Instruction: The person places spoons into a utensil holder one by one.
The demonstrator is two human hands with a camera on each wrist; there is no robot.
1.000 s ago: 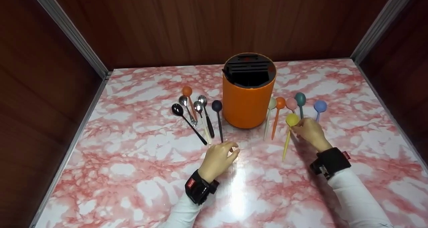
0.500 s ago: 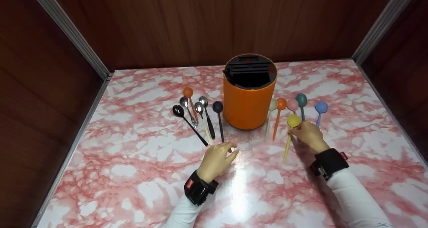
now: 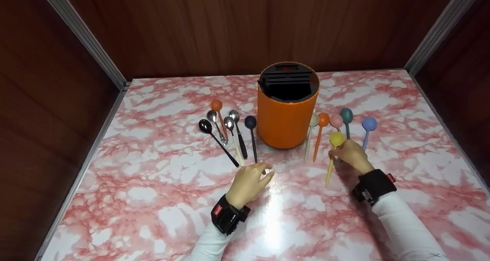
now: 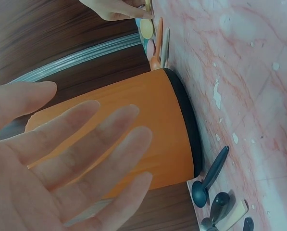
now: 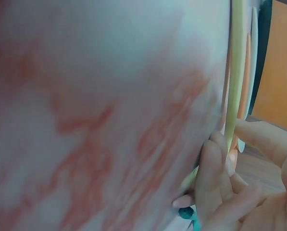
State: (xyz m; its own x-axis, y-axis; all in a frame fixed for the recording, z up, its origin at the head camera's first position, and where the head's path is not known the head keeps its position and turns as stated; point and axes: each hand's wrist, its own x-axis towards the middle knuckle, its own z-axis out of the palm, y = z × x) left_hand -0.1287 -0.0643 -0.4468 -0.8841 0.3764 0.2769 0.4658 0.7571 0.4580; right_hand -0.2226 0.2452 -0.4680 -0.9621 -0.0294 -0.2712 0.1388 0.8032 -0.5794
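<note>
My right hand (image 3: 351, 154) pinches the yellow spoon (image 3: 337, 138) on its handle just below the bowl. In the right wrist view, thumb and fingers (image 5: 213, 159) lie on either side of the yellow handle (image 5: 236, 62). The spoon lies with its bowl away from me, among pale green (image 3: 314, 119), orange (image 3: 323, 119), pink (image 3: 336, 121), teal (image 3: 346, 115) and blue (image 3: 369, 123) spoons. My left hand (image 3: 249, 182) hovers with loose, spread fingers, holding nothing. It is nearest the handle end of a dark spoon (image 3: 250, 122).
An orange cylindrical holder (image 3: 287, 123) with a black slotted top stands at the middle back. Left of it lie a black spoon (image 3: 205, 126), another orange spoon (image 3: 216, 105) and several metal-bowled spoons (image 3: 229, 123). Dark wood-look panels (image 3: 191, 31) enclose the marbled table (image 3: 134, 199).
My right fingertips have slid slightly left and toward me along the yellow spoon's handle. The spoon stays among the others, and my left hand keeps its pose; the head view shifts slightly.
</note>
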